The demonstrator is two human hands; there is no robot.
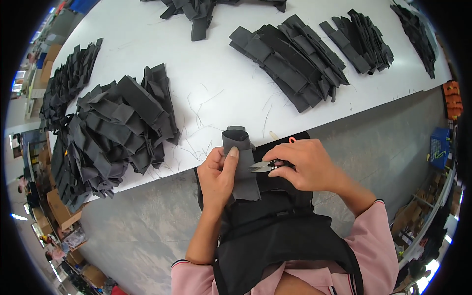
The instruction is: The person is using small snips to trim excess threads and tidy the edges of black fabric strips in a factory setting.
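My left hand [219, 172] pinches a dark grey fabric strip [243, 169], thumb on top, at the near edge of the table. The strip's far end is folded into a loop, and its lower end hangs over my black apron [275, 236]. In my right hand [307, 164] is a pair of small thread snips [268, 166] with black grips and metal blades. The blades point left, at the strip's right edge; whether they touch it I cannot tell. A small orange ring [292, 140] shows by my right index finger.
A big heap of dark fabric strips [123, 123] lies on the white table [201, 83] at left, a narrower pile [71, 78] beyond it. More stacked strips [290, 59] lie at right. Loose threads are scattered about. A blue crate [439, 147] stands on the floor, far right.
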